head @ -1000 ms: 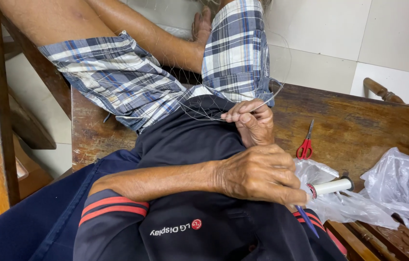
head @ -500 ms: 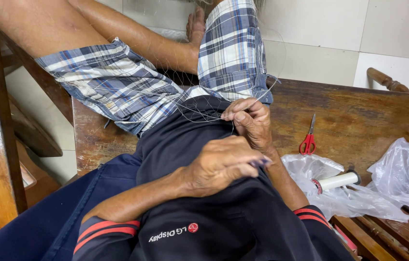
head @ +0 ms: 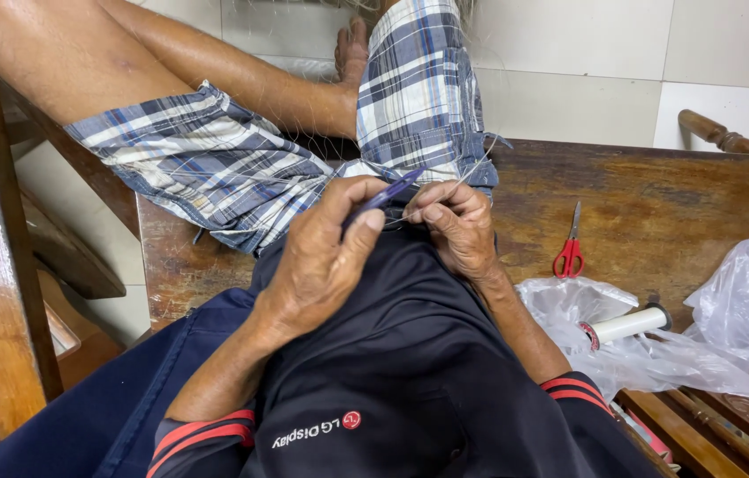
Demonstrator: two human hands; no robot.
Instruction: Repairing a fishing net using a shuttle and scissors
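- Left hand [head: 326, 257] is closed around a purple needle [head: 385, 196], its tip pointing toward the right hand.
- Right hand [head: 454, 226] pinches fine net [head: 472, 173] thread between thumb and fingers; the hands nearly touch over the lap.
- Red scissors [head: 569, 252] lie on the wooden bench [head: 657, 204], well right of the hands.
- White spool [head: 626, 325] rests on a plastic bag [head: 657, 363] near the bench's front edge.

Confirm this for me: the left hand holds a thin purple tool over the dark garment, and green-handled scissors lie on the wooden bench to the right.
One detail is wrong: the scissors have red handles, not green, as the head view shows. The rest stands: the left hand holds a thin purple tool over the dark garment, and the scissors lie on the wooden bench to the right.
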